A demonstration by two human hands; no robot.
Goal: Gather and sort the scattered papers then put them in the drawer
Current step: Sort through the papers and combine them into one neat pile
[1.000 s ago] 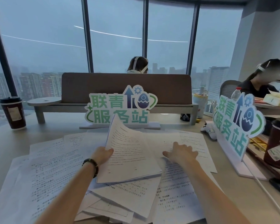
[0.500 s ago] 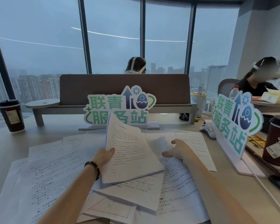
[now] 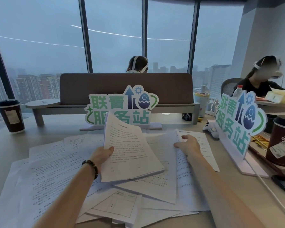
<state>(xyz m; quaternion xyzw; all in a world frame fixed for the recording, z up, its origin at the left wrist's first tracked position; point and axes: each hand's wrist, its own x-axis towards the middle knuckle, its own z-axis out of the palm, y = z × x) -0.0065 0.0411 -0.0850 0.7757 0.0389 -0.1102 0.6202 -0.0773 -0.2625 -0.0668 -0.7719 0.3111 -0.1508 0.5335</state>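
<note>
2 hands: left (image 3: 102, 153) grips stack (image 3: 130, 150), right (image 3: 187, 145) lifts sheet (image 3: 164, 145).

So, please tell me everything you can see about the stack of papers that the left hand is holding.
The stack of papers is a thin bundle of white sheets, the top page printed with lines of small dark text too fine to read. The left hand grips its left edge, thumb on top. It is tilted, far end raised toward the green sign, near end over the scattered papers on the desk; whether it touches them is unclear. The edges look roughly aligned.
</note>
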